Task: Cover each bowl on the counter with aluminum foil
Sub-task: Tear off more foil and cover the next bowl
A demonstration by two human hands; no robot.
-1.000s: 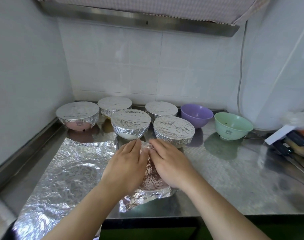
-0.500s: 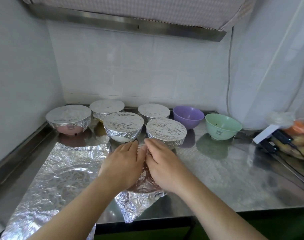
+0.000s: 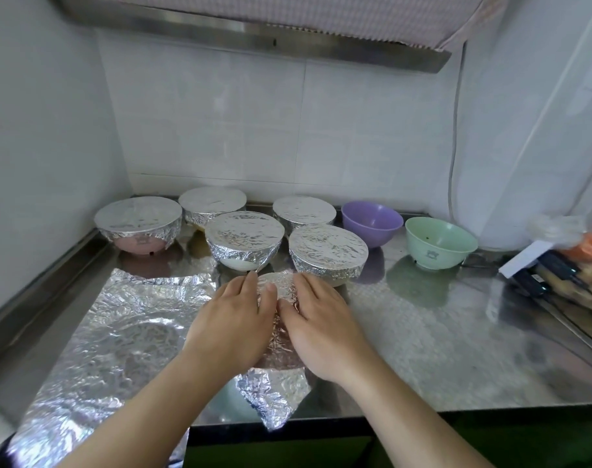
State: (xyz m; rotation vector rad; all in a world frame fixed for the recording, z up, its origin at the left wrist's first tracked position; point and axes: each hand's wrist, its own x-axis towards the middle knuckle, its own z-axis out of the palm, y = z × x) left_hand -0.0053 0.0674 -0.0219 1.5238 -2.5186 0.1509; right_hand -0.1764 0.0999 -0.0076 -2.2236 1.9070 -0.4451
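- At the near middle of a steel bench (image 3: pixel 456 332), a person's left hand (image 3: pixel 232 324) and right hand (image 3: pixel 319 327) lie side by side on a foil sheet (image 3: pixel 281 288) draped over a bowl; the bowl itself is almost wholly hidden.
- The fingers of both hands are fairly straight and close together, pressing the foil down; they pinch nothing.
- A loose foil corner (image 3: pixel 274 400) hangs toward the bench's front edge.
- Foil is likely light, thin and easily torn, and it keeps a crease. Best worked at the rim, folding the overhang down the bowl's side with flat fingers. The bowl looks light and may slide on the smooth steel.
- Five covered bowls (image 3: pixel 243 236) stand just behind the hands, the nearest almost touching the fingertips, so there is little room forward.
- A purple bowl (image 3: pixel 372 221) and a green bowl (image 3: pixel 439 241) stand uncovered, back right.
- A spare crinkled foil sheet (image 3: pixel 119 339) lies flat at the left, overhanging the front edge.
- The most open bench surface is to the right; a plastic bag (image 3: pixel 571 261) and cables sit at the far right.
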